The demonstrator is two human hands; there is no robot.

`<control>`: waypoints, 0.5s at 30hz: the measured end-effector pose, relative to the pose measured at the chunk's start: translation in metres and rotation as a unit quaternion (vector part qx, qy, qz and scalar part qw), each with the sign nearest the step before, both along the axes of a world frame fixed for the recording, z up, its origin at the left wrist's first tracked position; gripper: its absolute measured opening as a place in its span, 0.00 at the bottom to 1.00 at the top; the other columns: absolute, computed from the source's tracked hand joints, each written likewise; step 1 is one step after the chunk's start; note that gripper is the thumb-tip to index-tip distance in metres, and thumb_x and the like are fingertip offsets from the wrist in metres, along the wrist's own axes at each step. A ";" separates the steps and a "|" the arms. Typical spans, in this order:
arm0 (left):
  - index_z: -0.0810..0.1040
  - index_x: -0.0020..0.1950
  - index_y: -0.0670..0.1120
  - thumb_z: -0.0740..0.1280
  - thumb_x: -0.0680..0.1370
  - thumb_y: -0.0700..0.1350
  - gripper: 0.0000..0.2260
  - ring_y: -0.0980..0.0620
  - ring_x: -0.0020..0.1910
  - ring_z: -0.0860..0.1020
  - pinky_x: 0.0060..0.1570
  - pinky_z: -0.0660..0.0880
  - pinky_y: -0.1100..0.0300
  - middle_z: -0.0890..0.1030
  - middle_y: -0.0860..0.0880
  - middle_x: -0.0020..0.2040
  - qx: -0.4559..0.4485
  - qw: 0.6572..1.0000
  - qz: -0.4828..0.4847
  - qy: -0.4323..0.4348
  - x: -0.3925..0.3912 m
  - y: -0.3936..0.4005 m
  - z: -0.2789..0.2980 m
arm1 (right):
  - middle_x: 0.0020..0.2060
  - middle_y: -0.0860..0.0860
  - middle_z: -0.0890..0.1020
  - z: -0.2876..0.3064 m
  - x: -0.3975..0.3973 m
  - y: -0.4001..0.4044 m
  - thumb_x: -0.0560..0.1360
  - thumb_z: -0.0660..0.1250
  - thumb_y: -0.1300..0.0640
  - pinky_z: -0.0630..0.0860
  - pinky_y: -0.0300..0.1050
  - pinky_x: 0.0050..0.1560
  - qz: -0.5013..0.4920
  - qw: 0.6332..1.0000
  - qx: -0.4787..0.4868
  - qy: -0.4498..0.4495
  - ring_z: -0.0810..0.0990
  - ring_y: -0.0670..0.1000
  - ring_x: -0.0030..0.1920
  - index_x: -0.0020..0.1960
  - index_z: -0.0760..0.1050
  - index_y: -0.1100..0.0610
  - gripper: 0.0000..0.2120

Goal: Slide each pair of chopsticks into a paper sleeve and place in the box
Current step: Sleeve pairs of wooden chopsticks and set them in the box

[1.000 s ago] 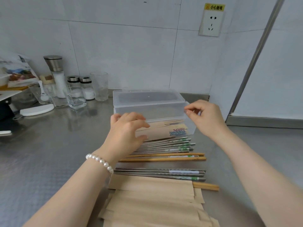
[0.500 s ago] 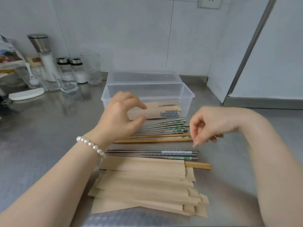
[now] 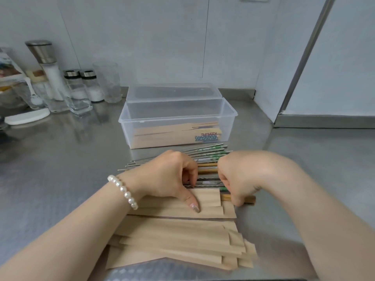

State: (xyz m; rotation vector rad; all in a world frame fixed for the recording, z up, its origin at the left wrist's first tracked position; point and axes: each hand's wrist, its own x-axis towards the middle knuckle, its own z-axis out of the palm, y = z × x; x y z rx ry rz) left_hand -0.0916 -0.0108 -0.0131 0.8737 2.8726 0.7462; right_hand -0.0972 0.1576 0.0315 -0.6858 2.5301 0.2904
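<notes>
A clear plastic box (image 3: 230,116) stands open on the steel counter, its lid (image 3: 174,92) behind it, with sleeved chopsticks (image 3: 172,134) lying inside. In front of the box lie several loose steel chopsticks (image 3: 211,152) with green-patterned ends. Nearer me is a pile of brown paper sleeves (image 3: 172,240). My left hand (image 3: 168,179) has its thumb flat on the top sleeve (image 3: 209,197) and its fingers curled at that sleeve's far edge, over the chopsticks. My right hand (image 3: 237,179) curls down around the right end of wooden chopsticks (image 3: 250,199) beside the sleeve's mouth.
At the back left stand a tall grinder (image 3: 43,57), two shakers (image 3: 89,84), drinking glasses (image 3: 107,82) and a flat white lid (image 3: 26,117). A metal-framed wall panel (image 3: 304,57) closes off the right side.
Both hands have come back from the box toward me. The left hand dropped onto the top sleeve and the right hand closed on the wooden chopsticks' end. The camera tilted down.
</notes>
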 end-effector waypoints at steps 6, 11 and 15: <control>0.80 0.41 0.49 0.79 0.54 0.58 0.22 0.55 0.36 0.73 0.36 0.69 0.66 0.79 0.51 0.38 0.006 1.000 0.005 0.006 -0.001 -0.002 0.000 | 0.29 0.50 0.73 0.000 -0.008 0.007 0.63 0.72 0.58 0.65 0.40 0.30 0.010 0.999 -0.053 0.007 0.70 0.51 0.32 0.35 0.73 0.55 0.07; 0.80 0.42 0.52 0.71 0.57 0.67 0.23 0.58 0.41 0.74 0.42 0.71 0.65 0.78 0.57 0.40 0.053 0.998 0.016 0.025 -0.001 -0.005 0.000 | 0.26 0.47 0.76 0.008 -0.024 0.028 0.61 0.72 0.62 0.69 0.39 0.31 -0.035 0.979 -0.199 -0.019 0.72 0.46 0.28 0.33 0.76 0.55 0.06; 0.80 0.42 0.51 0.74 0.64 0.59 0.14 0.59 0.34 0.73 0.36 0.70 0.67 0.77 0.56 0.34 0.059 0.996 0.042 0.046 -0.004 -0.005 0.001 | 0.27 0.46 0.78 0.013 -0.039 0.047 0.64 0.73 0.64 0.70 0.40 0.35 -0.061 0.940 -0.334 -0.041 0.72 0.43 0.29 0.35 0.79 0.56 0.06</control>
